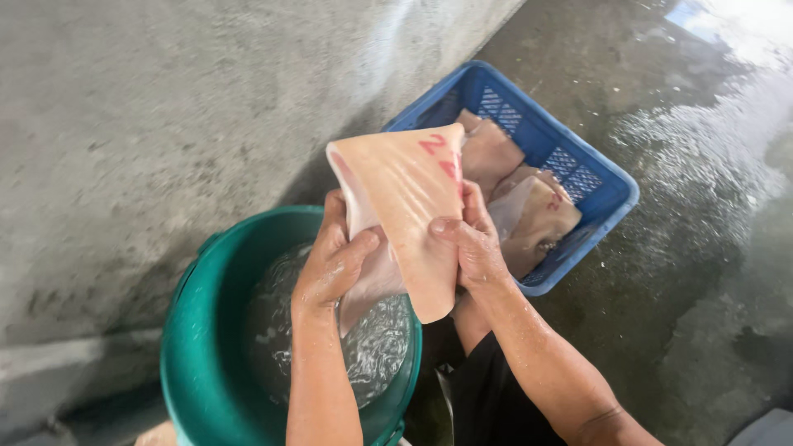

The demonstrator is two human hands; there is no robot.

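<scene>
Pale slab (405,206) hides both hands' (330,264) (475,244) fingertips; bucket (198,347) cut off below.

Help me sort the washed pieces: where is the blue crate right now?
In the head view the blue crate sits on the wet concrete floor, upper right of the green tub, just beyond the right hand.

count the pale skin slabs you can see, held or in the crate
3 at least: one pale pink skin slab with red marks held by both hands over the green plastic bucket, two more slabs in the blue plastic crate. Others may lie hidden beneath.
</scene>
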